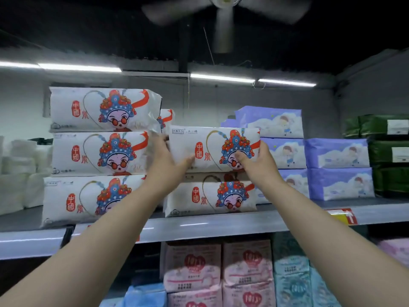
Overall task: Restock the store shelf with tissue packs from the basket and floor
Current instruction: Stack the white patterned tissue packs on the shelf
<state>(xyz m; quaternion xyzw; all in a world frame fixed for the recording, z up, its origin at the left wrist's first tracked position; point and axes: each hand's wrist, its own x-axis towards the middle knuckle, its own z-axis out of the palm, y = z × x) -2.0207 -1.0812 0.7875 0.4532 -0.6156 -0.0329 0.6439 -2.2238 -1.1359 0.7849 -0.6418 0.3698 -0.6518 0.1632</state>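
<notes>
Left hand (164, 157) grips the left end of 1 white tissue pack (212, 145) and right hand (256, 161) grips its right end, thumbs on the front. The pack sits atop a 2nd pack (208, 197) w/ the same print on the shelf (221, 226), betw. a 3-high stack (97, 154) and purple packs (336, 169).

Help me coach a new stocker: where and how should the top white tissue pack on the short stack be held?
Take the tissue pack by its two short ends, one grip from the left, one from the right. It lies flat and long, its soft middle might sag, and the pack below blocks its underside.
</notes>
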